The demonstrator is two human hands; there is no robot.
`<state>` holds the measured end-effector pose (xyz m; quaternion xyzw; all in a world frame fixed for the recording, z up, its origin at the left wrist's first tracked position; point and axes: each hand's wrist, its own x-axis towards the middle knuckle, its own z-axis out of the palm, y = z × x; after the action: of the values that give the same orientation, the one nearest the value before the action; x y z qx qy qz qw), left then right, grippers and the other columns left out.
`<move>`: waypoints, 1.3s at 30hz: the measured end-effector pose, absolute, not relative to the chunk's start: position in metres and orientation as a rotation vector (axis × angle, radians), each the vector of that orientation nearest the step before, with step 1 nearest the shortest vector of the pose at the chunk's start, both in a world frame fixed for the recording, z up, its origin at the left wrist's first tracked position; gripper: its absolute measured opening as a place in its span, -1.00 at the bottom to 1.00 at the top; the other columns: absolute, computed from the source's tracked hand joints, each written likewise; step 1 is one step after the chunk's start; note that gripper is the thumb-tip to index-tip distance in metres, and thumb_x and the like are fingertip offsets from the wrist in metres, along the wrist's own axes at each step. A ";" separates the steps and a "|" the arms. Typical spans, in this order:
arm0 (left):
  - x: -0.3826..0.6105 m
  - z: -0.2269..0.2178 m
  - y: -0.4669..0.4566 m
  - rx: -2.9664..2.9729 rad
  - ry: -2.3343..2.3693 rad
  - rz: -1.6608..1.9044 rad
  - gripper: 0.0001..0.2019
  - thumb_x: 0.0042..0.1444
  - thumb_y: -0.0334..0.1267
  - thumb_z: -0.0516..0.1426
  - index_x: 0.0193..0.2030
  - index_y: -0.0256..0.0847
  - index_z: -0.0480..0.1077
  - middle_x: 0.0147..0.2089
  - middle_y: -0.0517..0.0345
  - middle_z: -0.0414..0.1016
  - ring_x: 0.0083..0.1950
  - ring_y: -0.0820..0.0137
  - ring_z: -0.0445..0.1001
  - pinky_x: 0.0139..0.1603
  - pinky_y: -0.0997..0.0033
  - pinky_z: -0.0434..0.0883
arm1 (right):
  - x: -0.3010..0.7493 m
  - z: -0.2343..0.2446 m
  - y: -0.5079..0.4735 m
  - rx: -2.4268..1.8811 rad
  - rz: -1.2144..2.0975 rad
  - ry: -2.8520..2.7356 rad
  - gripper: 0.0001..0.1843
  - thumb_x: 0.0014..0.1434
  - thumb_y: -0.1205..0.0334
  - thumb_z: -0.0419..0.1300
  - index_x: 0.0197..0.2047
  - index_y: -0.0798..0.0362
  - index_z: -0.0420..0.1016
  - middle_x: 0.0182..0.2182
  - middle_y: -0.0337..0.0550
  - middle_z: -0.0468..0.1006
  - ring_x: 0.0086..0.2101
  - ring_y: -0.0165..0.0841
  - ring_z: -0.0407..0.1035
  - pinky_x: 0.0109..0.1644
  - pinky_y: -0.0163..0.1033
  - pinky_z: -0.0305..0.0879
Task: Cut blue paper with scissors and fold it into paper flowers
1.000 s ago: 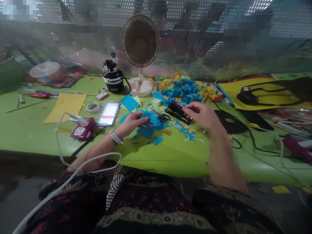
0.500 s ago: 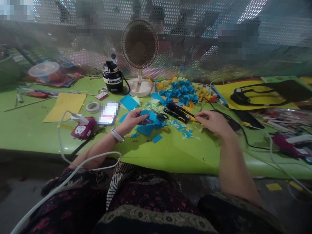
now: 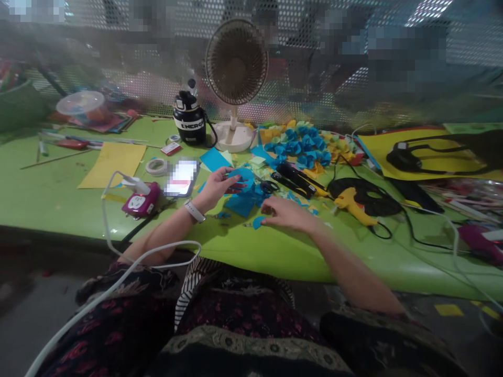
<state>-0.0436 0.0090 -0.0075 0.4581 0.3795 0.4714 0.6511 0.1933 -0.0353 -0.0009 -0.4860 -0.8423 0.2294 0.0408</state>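
My left hand (image 3: 220, 187), with a white band on its wrist, has its fingers curled on a rounded piece of blue paper (image 3: 242, 174). Another blue sheet (image 3: 239, 205) lies just below. My right hand (image 3: 285, 213) is low over the table, finger and thumb bent with a gap between them; the lower fingertip touches a small blue paper piece (image 3: 258, 223). Black-handled scissors (image 3: 270, 187) rest between the hands among paper scraps. Beyond my right hand lie a long black tool (image 3: 294, 179) and a yellow glue gun (image 3: 356, 207).
Behind are a fan (image 3: 237, 63), a black bottle (image 3: 189, 120) and a heap of blue and yellow paper flowers (image 3: 302, 146). At left lie a phone (image 3: 181, 178), a tape roll (image 3: 156, 167), a purple power socket (image 3: 141, 201) and yellow paper (image 3: 112, 165). A white cable (image 3: 118, 283) crosses my left arm.
My right hand has moved left from over the glue gun to the small blue piece, leaving the glue gun in sight. My left hand stays by the blue paper. The view has shifted slightly.
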 end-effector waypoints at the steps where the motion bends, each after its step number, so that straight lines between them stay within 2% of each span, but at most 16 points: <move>1: -0.043 -0.008 0.009 1.033 0.862 1.065 -0.69 0.08 -0.30 0.32 -0.17 -0.23 0.25 -0.30 0.14 0.59 -0.29 0.38 0.64 -0.29 0.45 0.53 | 0.192 -0.004 -0.035 -1.457 0.717 -2.600 -0.73 0.11 0.02 0.33 -0.24 0.04 0.53 -0.26 -0.09 0.54 -0.28 -0.28 0.38 -0.29 -0.26 0.15; 7: -0.040 -0.009 0.008 0.979 0.866 1.031 -0.68 0.07 -0.32 0.33 -0.18 -0.23 0.26 -0.29 0.15 0.59 -0.27 0.36 0.64 -0.23 0.40 0.54 | 0.191 -0.007 -0.030 -1.402 0.946 -2.476 -0.80 0.08 0.11 0.32 -0.38 0.06 0.48 -0.36 -0.14 0.50 -0.35 -0.32 0.36 -0.29 -0.25 0.19; 13: -0.036 -0.012 0.002 0.952 0.848 0.984 -0.77 0.10 -0.30 0.31 -0.19 -0.27 0.35 -0.27 0.12 0.60 -0.23 0.40 0.62 -0.14 0.36 0.55 | 0.177 0.019 -0.028 -1.295 0.931 -1.975 -0.68 0.05 -0.09 0.31 -0.39 0.00 0.44 -0.21 -0.09 0.54 -0.21 -0.25 0.43 -0.12 -0.14 0.34; 16: -0.034 -0.014 0.001 0.970 0.851 0.946 -0.76 0.08 -0.30 0.33 -0.17 -0.28 0.40 -0.29 0.13 0.60 -0.26 0.40 0.62 -0.15 0.33 0.56 | 0.168 0.025 -0.024 -1.267 0.888 -1.816 -0.64 0.03 -0.11 0.31 -0.38 0.00 0.40 -0.20 -0.07 0.56 -0.25 -0.25 0.44 -0.17 -0.14 0.35; 20: -0.034 -0.018 0.001 1.020 0.806 0.877 -0.80 0.09 -0.29 0.32 -0.18 -0.30 0.45 -0.26 0.06 0.61 -0.22 0.35 0.64 -0.15 0.32 0.57 | 0.160 0.023 -0.020 -1.327 0.878 -1.810 -0.65 0.04 -0.10 0.30 -0.35 0.00 0.38 -0.39 -0.16 0.53 -0.39 -0.30 0.40 -0.28 -0.17 0.33; 22: -0.035 -0.019 0.001 1.057 0.771 0.841 -0.81 0.11 -0.27 0.31 -0.18 -0.30 0.47 -0.26 0.06 0.62 -0.22 0.35 0.64 -0.14 0.32 0.57 | 0.160 0.020 -0.019 -1.339 0.879 -1.826 -0.67 0.05 -0.08 0.28 -0.35 0.00 0.38 -0.42 -0.18 0.52 -0.41 -0.32 0.38 -0.30 -0.18 0.31; 28: -0.037 -0.013 -0.004 1.075 0.697 0.767 -0.85 0.13 -0.34 0.26 -0.14 -0.26 0.50 -0.19 0.03 0.63 -0.12 0.32 0.63 -0.12 0.30 0.56 | 0.166 0.011 -0.018 -1.344 0.918 -1.775 -0.66 0.02 -0.09 0.30 -0.34 -0.02 0.38 -0.42 -0.18 0.52 -0.44 -0.32 0.36 -0.33 -0.17 0.31; 32: -0.036 -0.011 -0.007 1.026 0.711 0.747 -0.82 0.09 -0.41 0.25 -0.13 -0.27 0.47 -0.20 0.02 0.62 -0.13 0.28 0.64 -0.12 0.24 0.57 | 0.165 0.010 -0.021 -1.379 0.830 -1.812 -0.73 0.05 -0.01 0.28 -0.33 0.00 0.40 -0.39 -0.16 0.55 -0.44 -0.33 0.37 -0.30 -0.17 0.31; 39: -0.032 -0.022 -0.005 0.991 0.719 0.779 -0.72 0.09 -0.28 0.33 -0.08 -0.24 0.42 -0.25 0.06 0.63 -0.15 0.29 0.64 -0.06 0.20 0.56 | 0.162 0.011 -0.028 -1.426 0.712 -1.893 -0.81 0.12 0.05 0.24 -0.29 -0.02 0.43 -0.37 -0.16 0.56 -0.42 -0.33 0.38 -0.26 -0.17 0.32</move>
<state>-0.0319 -0.0046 -0.0219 0.4531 0.3287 0.3560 0.7483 0.1622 -0.0277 0.0114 -0.5443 -0.7229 0.2719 0.3273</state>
